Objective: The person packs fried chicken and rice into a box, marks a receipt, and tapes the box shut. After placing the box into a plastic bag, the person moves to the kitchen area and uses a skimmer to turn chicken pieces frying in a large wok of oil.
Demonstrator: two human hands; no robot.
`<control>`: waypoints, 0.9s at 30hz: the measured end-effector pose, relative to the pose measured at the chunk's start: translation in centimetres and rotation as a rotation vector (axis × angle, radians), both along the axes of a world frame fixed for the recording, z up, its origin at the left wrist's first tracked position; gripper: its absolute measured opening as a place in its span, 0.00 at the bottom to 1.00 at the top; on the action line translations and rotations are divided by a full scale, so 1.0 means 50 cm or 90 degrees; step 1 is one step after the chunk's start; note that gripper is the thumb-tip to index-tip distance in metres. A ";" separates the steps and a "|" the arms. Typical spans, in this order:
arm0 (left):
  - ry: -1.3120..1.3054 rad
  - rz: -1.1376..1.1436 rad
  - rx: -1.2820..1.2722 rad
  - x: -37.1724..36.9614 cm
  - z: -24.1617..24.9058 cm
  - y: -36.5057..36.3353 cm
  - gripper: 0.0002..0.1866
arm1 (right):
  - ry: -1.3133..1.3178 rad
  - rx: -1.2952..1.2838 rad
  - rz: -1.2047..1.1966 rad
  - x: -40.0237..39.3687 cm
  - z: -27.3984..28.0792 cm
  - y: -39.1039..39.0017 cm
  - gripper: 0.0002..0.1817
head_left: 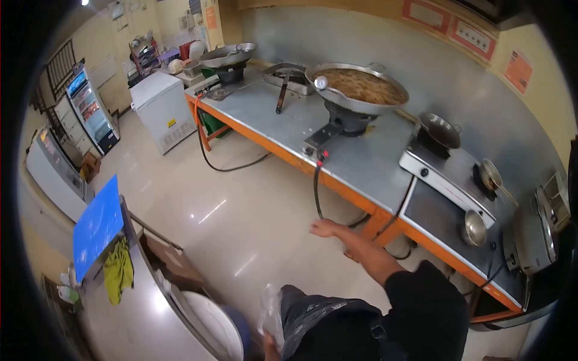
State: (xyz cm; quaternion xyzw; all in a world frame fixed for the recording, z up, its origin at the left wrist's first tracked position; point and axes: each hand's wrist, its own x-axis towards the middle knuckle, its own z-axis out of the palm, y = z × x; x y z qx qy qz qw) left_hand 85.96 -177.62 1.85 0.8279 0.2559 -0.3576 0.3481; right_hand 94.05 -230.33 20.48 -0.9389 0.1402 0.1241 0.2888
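My right hand [326, 228] reaches out over the floor in front of the steel-topped counter [271, 123]; its fingers look apart and hold nothing. At the bottom edge my left hand [270, 348] is partly cut off, with a clear plastic bag [273, 313] gripped in it beside my leg. On the counter a large wok [390, 108] full of brown, bubbling liquid rests on a burner [346, 120], with a round dial thermometer [321, 83] at its rim. The burner's hose [317, 192] hangs down close to my right hand.
A smaller pan [441, 130] sits on a white gas stove [442, 183] at the right, near a metal bowl [475, 228]. Left of me stands a steel table [129, 325] with a blue board [99, 225] and a green cloth [118, 272]. A white chest freezer [161, 108] stands farther back.
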 end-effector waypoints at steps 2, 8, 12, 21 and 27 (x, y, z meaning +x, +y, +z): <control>0.035 -0.134 0.055 0.053 0.009 -0.017 0.41 | -0.086 -0.008 0.036 0.251 0.079 0.004 0.23; -0.031 -0.393 0.133 0.466 0.020 -0.070 0.41 | -0.150 0.203 0.036 0.634 0.085 0.045 0.21; -0.101 -0.364 0.127 0.862 0.035 -0.198 0.42 | 0.067 0.212 0.106 0.689 -0.079 -0.037 0.21; -0.219 -0.295 0.003 1.586 0.166 -0.529 0.27 | 0.103 0.640 -0.433 0.920 -0.003 -0.176 0.19; -0.329 -0.686 -0.308 1.790 0.020 -0.510 0.13 | -0.290 0.840 -0.590 1.441 0.127 -0.443 0.14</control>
